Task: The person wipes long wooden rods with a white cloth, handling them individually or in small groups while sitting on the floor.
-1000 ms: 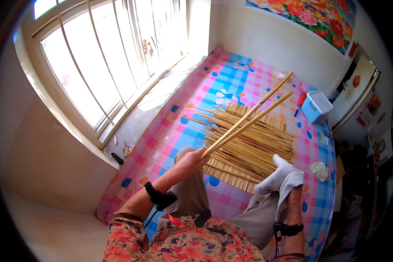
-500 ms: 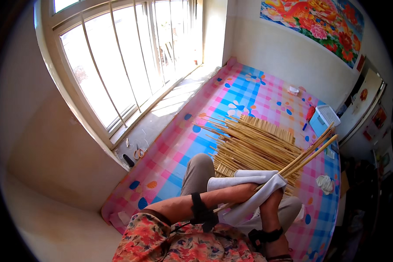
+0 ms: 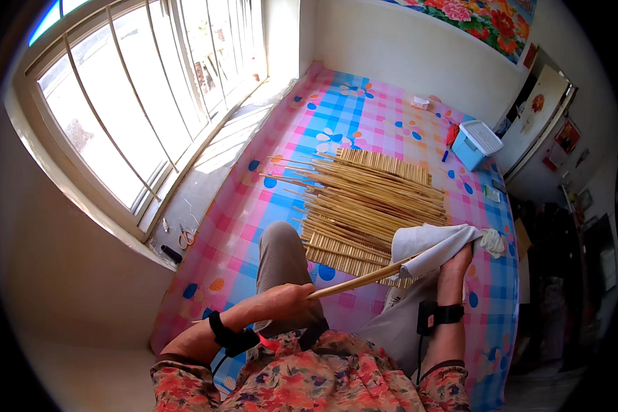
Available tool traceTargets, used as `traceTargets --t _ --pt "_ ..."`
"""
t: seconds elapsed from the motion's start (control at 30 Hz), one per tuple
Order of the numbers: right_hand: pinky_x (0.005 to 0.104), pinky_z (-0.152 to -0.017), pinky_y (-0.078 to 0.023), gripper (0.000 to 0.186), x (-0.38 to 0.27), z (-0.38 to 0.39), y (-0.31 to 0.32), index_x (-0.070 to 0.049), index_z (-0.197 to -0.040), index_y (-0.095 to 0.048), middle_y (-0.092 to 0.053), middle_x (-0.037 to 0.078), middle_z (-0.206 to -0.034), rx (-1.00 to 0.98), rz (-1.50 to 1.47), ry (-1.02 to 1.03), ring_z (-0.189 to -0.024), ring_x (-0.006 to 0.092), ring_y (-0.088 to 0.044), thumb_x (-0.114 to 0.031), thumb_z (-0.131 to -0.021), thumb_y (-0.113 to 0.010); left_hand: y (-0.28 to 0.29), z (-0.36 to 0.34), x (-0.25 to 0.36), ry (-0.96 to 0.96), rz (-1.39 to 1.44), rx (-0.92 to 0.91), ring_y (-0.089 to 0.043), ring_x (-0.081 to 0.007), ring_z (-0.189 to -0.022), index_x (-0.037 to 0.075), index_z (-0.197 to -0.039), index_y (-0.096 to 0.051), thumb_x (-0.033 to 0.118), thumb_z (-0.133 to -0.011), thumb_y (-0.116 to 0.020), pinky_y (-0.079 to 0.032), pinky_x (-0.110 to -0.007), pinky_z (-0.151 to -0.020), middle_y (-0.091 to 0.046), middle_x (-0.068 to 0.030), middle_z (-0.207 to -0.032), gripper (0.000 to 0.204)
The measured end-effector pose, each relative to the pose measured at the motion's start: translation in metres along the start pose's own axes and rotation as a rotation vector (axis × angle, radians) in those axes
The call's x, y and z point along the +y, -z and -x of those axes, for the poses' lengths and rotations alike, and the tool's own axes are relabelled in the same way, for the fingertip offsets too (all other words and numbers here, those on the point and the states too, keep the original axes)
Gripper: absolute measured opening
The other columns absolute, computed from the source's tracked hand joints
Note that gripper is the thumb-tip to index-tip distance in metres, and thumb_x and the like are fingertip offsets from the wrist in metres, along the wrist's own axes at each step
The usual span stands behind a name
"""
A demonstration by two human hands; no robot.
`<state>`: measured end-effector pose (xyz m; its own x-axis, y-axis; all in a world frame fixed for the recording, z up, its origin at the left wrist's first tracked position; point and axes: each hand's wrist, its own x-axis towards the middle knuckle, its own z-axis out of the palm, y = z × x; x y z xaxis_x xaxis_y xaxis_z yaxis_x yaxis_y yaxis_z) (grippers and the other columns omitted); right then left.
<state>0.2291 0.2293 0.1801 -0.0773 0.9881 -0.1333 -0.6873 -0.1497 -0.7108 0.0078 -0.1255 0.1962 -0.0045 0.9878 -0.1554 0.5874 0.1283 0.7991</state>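
Observation:
My left hand is closed round a few long straw-coloured stalks, low in front of my body. They slant up to the right, and their far ends run under a white cloth. My right hand grips this cloth at its right end; whether its fingers also press on the stalks is hidden by the folds. Beyond my knees a loose heap of similar stalks lies across a mat of stalks set side by side.
A checked pink and blue sheet covers the platform. At its right side are a blue box with a white lid and a bunched white cloth. Scissors and a black cylinder rest on the sill of the barred window.
My hands have moved apart, the left towards my body's left and the right outward with the cloth. The stalks have swung lower, and the view has shifted.

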Motion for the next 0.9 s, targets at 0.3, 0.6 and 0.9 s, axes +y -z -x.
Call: traceTargets --t 0.3,0.6,0.9 --pt "0.0416 -0.087 -0.046 0.03 -0.05 0.009 0.022 -0.007 -0.108 -0.052 -0.055 0.008 -0.109 -0.162 0.017 0.137 -0.1 0.0234 -0.054 -0.031 -0.089 -0.048 0.031 0.015 -0.01 0.287 0.11 0.349 -0.055 -0.0369 -0.068 0.001 -0.087 -0.046 0.021 -0.086 -0.051 -0.042 -0.041 -0.058 -0.056 -0.0178 -0.071 0.021" --pt "0.0359 -0.089 -0.043 0.035 0.052 0.138 -0.027 -0.005 -0.111 -0.05 -0.056 0.007 -0.107 -0.394 0.015 -0.469 -0.099 0.0197 -0.053 -0.031 -0.089 -0.049 -0.01 -0.106 0.047 -0.157 -0.634 0.578 -0.057 -0.0303 -0.066 0.001 -0.095 -0.046 0.008 -0.077 -0.05 -0.047 -0.04 -0.057 -0.054 -0.0136 -0.077 0.019" --pt "0.0371 -0.087 -0.045 0.028 0.057 0.121 -0.023 -0.002 -0.105 -0.053 -0.058 0.009 -0.102 -0.271 -0.019 -0.359 -0.095 0.0215 -0.056 -0.025 -0.09 -0.047 -0.039 -0.083 0.045 -0.211 -0.146 0.321 -0.058 -0.0289 -0.082 0.001 -0.119 -0.04 0.014 -0.083 -0.053 -0.048 -0.034 -0.066 -0.055 -0.017 -0.094 0.041"
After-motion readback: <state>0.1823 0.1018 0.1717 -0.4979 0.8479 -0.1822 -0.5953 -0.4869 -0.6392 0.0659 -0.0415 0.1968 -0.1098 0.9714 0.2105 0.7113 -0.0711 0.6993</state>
